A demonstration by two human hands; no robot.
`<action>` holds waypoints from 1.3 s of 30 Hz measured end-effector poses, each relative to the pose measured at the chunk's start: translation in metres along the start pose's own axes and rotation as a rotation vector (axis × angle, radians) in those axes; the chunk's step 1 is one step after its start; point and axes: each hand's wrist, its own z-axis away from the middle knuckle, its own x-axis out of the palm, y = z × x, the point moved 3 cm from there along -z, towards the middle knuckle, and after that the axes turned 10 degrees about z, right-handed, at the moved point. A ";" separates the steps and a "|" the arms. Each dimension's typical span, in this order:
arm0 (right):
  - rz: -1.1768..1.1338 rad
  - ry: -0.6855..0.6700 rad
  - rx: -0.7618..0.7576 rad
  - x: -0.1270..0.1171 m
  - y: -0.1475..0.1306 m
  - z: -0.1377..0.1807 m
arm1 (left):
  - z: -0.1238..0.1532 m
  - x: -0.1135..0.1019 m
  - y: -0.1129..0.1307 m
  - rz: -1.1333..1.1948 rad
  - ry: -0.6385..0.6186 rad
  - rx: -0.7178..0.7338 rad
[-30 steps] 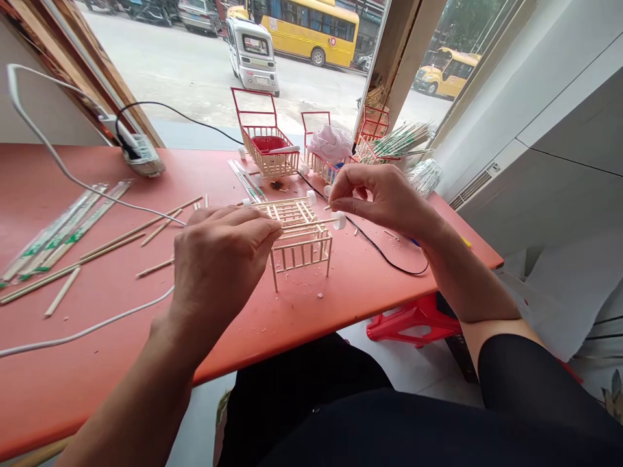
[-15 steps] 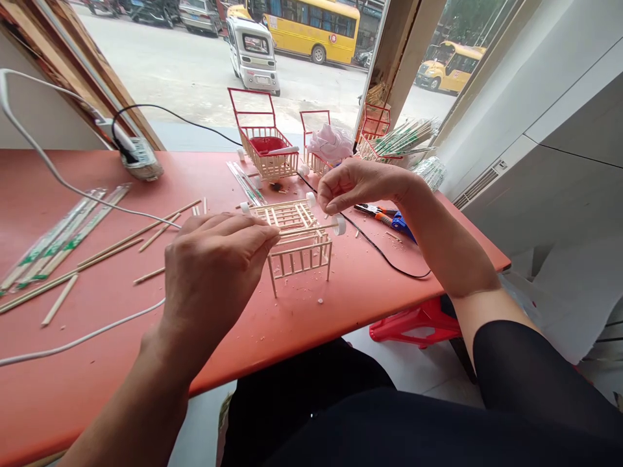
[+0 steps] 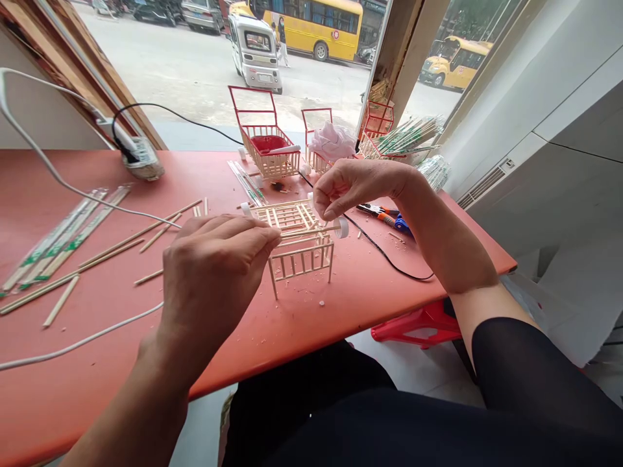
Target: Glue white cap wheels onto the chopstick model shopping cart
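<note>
An upturned small cart frame made of thin wooden sticks stands on the orange tabletop. Across its near upper side lies an axle stick, with a white wheel on its right end. My left hand is closed round the stick's left end, which its fingers hide. Just above the stick, left of that wheel, my right hand is pinched; whatever is between its fingertips is too small to make out. Another white wheel sits at the frame's far left corner.
Finished carts with red handles, one a red-lined cart, stand at the back. Pliers lie right, beside a black cable. Loose sticks, wrapped chopsticks and a white cable spread over the left of the table.
My right fingertips have shifted slightly left and down, closer to the axle stick. My left hand stays where it was. Outside, a walking person has appeared beside the white vehicle.
</note>
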 end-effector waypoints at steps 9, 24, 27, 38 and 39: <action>0.008 -0.031 -0.002 -0.001 0.004 -0.006 | 0.000 0.000 0.000 0.012 -0.009 -0.022; -0.103 -0.003 0.001 0.009 0.017 -0.012 | 0.001 0.001 -0.001 0.000 0.010 -0.001; -0.087 0.013 0.007 0.009 0.021 -0.010 | 0.001 0.000 -0.001 0.009 0.058 0.041; -0.035 0.020 -0.051 0.001 0.010 0.001 | 0.001 0.002 -0.001 -0.001 0.050 0.035; -0.036 0.018 -0.054 0.000 0.009 0.000 | 0.001 0.002 -0.001 0.000 0.037 0.016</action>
